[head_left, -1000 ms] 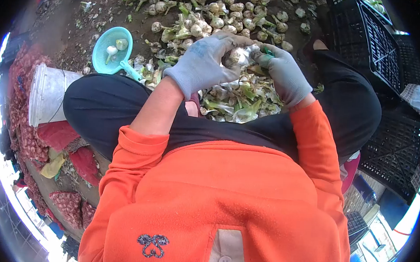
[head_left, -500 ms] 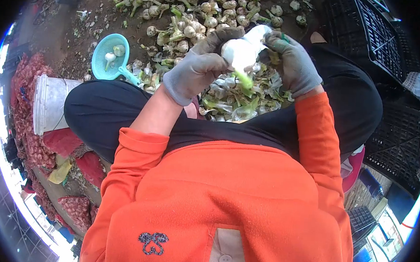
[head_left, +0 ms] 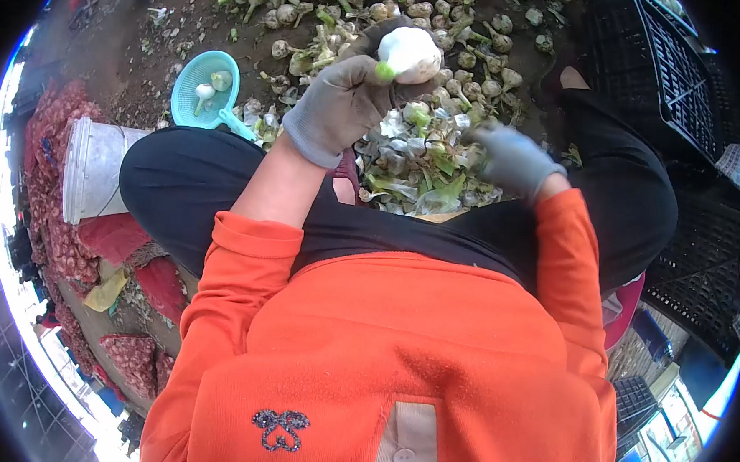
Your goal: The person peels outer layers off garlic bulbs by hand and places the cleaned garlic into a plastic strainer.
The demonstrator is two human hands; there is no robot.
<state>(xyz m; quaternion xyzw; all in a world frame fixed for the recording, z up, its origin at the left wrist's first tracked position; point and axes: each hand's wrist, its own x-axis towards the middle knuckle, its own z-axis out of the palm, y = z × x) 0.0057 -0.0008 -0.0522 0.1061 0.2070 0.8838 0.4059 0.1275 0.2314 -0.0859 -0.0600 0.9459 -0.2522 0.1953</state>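
A peeled white garlic bulb (head_left: 410,56) with a short green stem stub rests in my gloved left hand (head_left: 343,100), its fingers wrapped round it from behind. My gloved right hand (head_left: 510,159) is apart from the bulb, lower and to the right, over the peelings; motion smears its fingers and hides whether anything is in them. Below the bulb lies a heap of leaves and white skins (head_left: 423,171). Many unpeeled garlic bulbs (head_left: 390,14) are spread on the ground beyond.
A turquoise strainer (head_left: 179,95) holding two bulbs lies at the left, near a white bucket (head_left: 105,167). Red net sacks of bulbs (head_left: 129,361) are at the far left. Black crates (head_left: 646,78) stand at the right. My crossed legs frame the peelings.
The bulb was between both hands, and loose skin was being pulled from it. Now only my left hand holds it, higher up, and my right hand has moved down and away.
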